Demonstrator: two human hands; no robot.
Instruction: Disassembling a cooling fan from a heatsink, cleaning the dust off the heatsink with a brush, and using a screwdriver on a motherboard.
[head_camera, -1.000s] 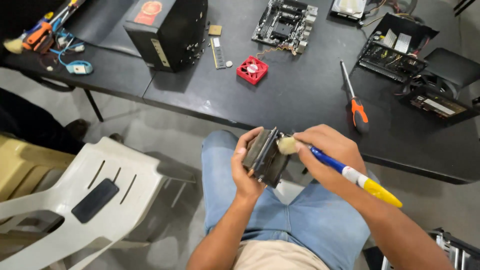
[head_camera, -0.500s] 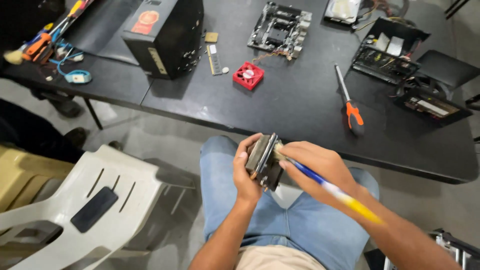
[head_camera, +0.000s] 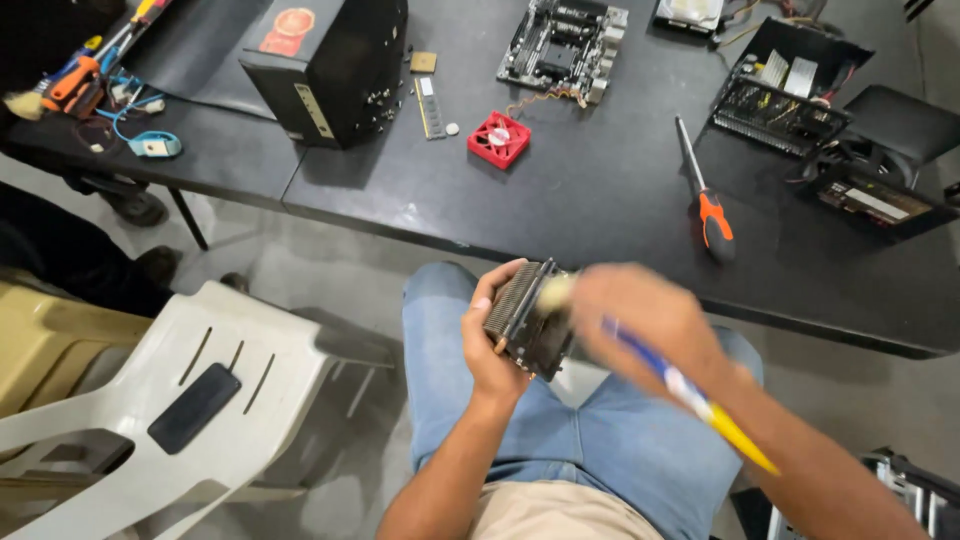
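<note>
The right hand has swept its brush across the heatsink and now blurs mid-stroke, fingers wrapped round the handle. Left hand grips the heatsink at centre frame, above the lap.

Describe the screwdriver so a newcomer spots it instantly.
Start at the black table, right half, near its front edge. The screwdriver lies flat there, alone, left of the open black case. Its orange-and-black handle sets it apart from the red fan further left.
</note>
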